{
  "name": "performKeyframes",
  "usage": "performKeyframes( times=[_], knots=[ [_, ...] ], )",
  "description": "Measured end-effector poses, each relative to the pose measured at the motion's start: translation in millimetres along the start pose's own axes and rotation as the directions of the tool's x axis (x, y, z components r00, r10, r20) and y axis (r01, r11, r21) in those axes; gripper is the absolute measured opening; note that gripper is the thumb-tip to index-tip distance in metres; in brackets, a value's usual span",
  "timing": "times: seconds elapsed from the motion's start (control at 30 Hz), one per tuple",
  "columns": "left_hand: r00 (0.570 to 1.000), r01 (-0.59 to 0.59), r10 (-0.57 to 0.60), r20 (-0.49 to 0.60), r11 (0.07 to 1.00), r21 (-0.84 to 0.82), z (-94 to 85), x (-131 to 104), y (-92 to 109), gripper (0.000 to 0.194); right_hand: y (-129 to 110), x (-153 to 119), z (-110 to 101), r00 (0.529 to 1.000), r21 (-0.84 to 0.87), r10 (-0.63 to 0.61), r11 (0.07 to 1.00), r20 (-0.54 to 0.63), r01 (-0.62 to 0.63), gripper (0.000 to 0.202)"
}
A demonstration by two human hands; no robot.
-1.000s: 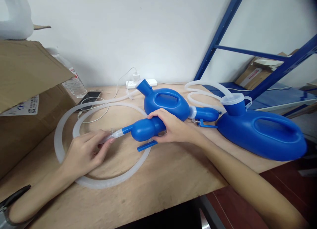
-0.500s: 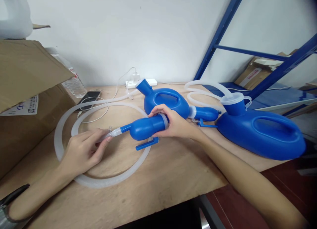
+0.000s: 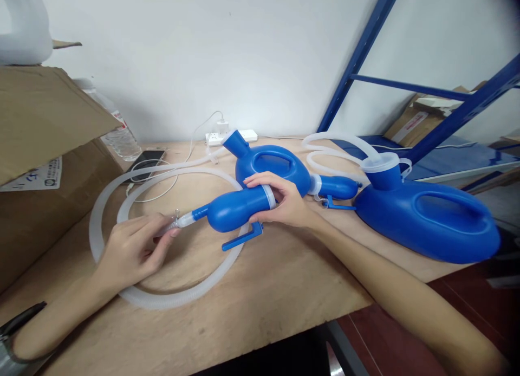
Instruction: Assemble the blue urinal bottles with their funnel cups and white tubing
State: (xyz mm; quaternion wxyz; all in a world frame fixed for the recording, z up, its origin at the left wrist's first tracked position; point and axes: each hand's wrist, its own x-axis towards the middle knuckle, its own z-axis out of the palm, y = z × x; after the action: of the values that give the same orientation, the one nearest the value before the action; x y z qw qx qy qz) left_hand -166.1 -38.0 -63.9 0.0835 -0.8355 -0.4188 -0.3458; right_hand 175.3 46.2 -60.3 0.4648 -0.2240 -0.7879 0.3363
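Observation:
My left hand point(image 3: 138, 248) pinches the end of a translucent ribbed hose point(image 3: 174, 300), close to a clear connector point(image 3: 185, 220). That connector joins the narrow neck of a blue plastic urinal funnel point(image 3: 233, 208). Around the funnel's wide end, at its pale rim, my right hand point(image 3: 280, 200) is closed. A blue handle-like lever point(image 3: 242, 237) hangs below the funnel. Behind my right hand lies a blue jug with a built-in handle point(image 3: 270, 164), its spout tilted up left; my hand hides part of it. The hose loops on the table beneath both hands.
A second blue jug point(image 3: 430, 219) with a capped hose stands at right, beside another blue funnel point(image 3: 339, 187). At left are a cardboard box point(image 3: 36, 219), a water bottle point(image 3: 122, 137) and a phone point(image 3: 148, 162). A power strip point(image 3: 246, 135) lies against the wall; blue shelving point(image 3: 353, 56) rises at right.
The blue funnel has shifted slightly left and turned a little in my right hand, its lever swinging lower. My left hand has moved slightly left with the hose end.

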Motion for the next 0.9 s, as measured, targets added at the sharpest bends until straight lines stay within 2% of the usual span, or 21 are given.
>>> performKeyframes(
  times=[0.07, 0.17, 0.23, 0.37, 0.47, 0.67, 0.8, 0.9],
  knots=[
    [1.000, -0.001, 0.001, -0.002, 1.000, -0.004, -0.2, -0.5, -0.4, 0.011, -0.6, 0.7, 1.6, 0.998, -0.009, -0.055, 0.998, -0.004, 0.055, 0.050],
    [0.999, -0.045, 0.045, 0.028, 0.999, 0.001, 0.9, -1.1, -0.4, 0.015, -6.4, 0.3, 5.3, 0.998, 0.044, -0.067, 0.997, -0.003, 0.067, 0.018],
    [0.996, -0.080, 0.080, 0.043, 0.997, 0.005, 2.1, -1.9, -0.1, 0.015, -11.8, -0.9, 8.4, 0.999, 0.076, -0.041, 0.996, 0.013, 0.040, 0.011],
    [0.996, -0.069, 0.069, 0.050, 0.998, -0.002, 3.3, -4.5, 0.3, 0.013, -16.1, -4.4, 14.9, 0.997, 0.118, 0.065, 0.991, -0.031, -0.061, 0.022],
    [0.991, -0.119, 0.117, 0.064, 0.993, 0.016, 3.6, -6.2, 0.2, 0.019, -11.0, -6.6, 19.0, 0.987, 0.205, 0.151, 0.969, -0.060, -0.136, 0.032],
    [0.986, -0.157, 0.154, 0.065, 0.987, 0.035, 5.4, -6.0, 0.0, 0.020, -3.3, -7.3, 24.7, 0.925, 0.224, 0.355, 0.921, -0.138, -0.320, 0.045],
    [0.993, -0.107, 0.104, 0.046, 0.993, 0.051, 5.8, -6.7, -2.1, 0.008, -6.4, -4.9, 23.1, 0.889, 0.208, 0.456, 0.873, -0.034, -0.440, 0.048],
    [0.997, -0.035, 0.031, 0.065, 0.998, 0.059, 5.9, -8.8, -4.2, 0.017, -7.3, -3.6, 18.1, 0.893, 0.245, 0.437, 0.859, 0.109, -0.450, 0.071]
  ],
)
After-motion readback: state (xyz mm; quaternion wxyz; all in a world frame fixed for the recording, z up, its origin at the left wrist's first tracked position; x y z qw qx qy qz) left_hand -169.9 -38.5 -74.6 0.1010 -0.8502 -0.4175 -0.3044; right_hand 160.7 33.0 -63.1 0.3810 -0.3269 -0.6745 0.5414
